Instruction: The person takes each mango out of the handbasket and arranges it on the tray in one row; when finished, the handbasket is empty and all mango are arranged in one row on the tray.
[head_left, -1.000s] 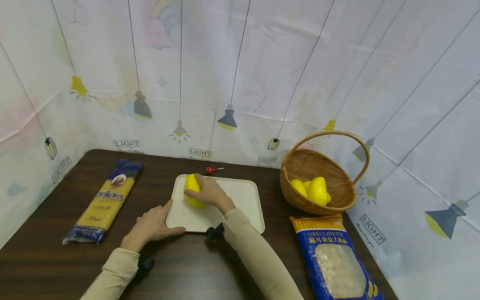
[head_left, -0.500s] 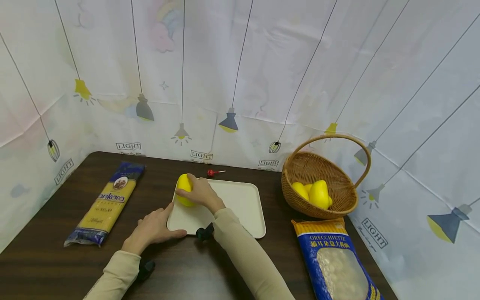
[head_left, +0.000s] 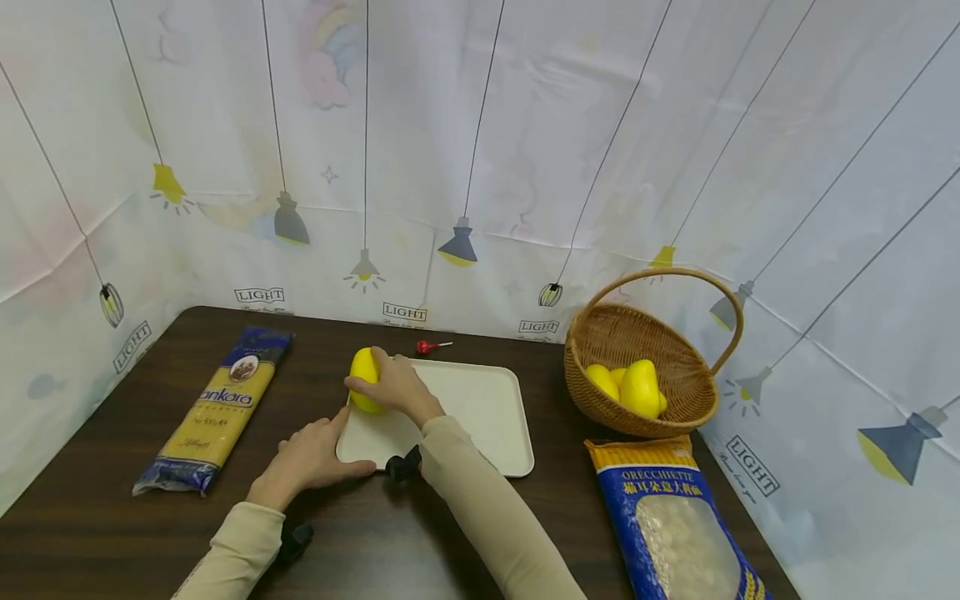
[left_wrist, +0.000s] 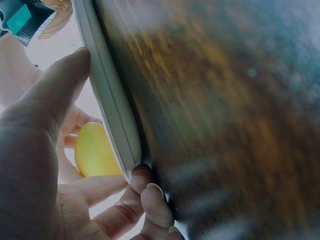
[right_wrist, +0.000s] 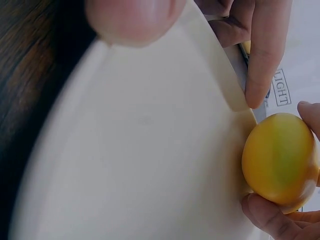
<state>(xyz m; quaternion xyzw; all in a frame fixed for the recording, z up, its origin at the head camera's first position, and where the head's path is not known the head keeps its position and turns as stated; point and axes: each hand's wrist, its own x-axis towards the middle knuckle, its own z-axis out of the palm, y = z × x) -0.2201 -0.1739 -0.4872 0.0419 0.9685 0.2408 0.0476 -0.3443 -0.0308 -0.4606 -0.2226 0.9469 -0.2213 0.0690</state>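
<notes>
The right hand (head_left: pixel 397 385) grips a yellow fruit (head_left: pixel 362 368) at the far left corner of the white tray (head_left: pixel 472 408). The left hand (head_left: pixel 315 457) spreads wide around the tray's near left corner, thumb on the near edge, fingers at the left edge. A red lollipop (head_left: pixel 424 347) lies beyond the tray, by the far edge of the counter (head_left: pixel 405 542). A wicker basket (head_left: pixel 615 329) holding more yellow fruit (head_left: pixel 640 389) stands at the counter's far right corner.
</notes>
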